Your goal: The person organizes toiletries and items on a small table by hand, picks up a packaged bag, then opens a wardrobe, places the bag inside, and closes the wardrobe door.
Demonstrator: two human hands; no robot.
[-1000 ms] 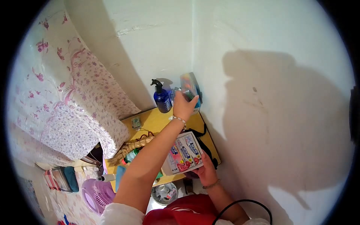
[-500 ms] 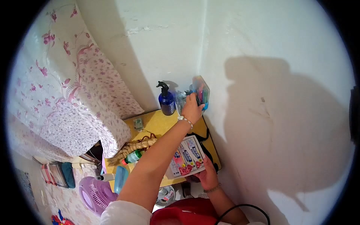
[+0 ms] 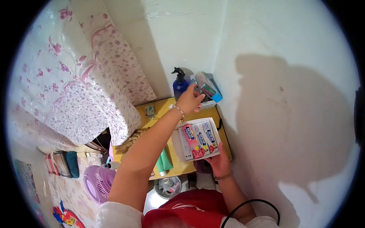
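My right hand (image 3: 221, 159) grips the lower right corner of a shallow white open box (image 3: 186, 155), held tilted above the table. Inside it are a pink carton (image 3: 189, 138) and two white cartons with blue labels. At the back of the table, my left hand (image 3: 190, 99) has its fingers apart, with nothing visible in them. It is in front of a dark blue spray bottle (image 3: 178, 84) with a black trigger head. Just right of its fingers leans a clear container with a blue end (image 3: 216, 97), colourful items showing inside.
The yellow table (image 3: 167, 108) stands in the wall corner. On it are a small greenish packet (image 3: 149, 110), a straw-like bundle (image 3: 131, 142) and a green tube (image 3: 164, 162). A purple fan (image 3: 99, 182), a bin (image 3: 167, 188) and a floral curtain (image 3: 125, 79) are nearby.
My left hand has come away from the clear container, which now leans over with its blue end toward me. The box stays in my right hand. The camera view has shifted a little.
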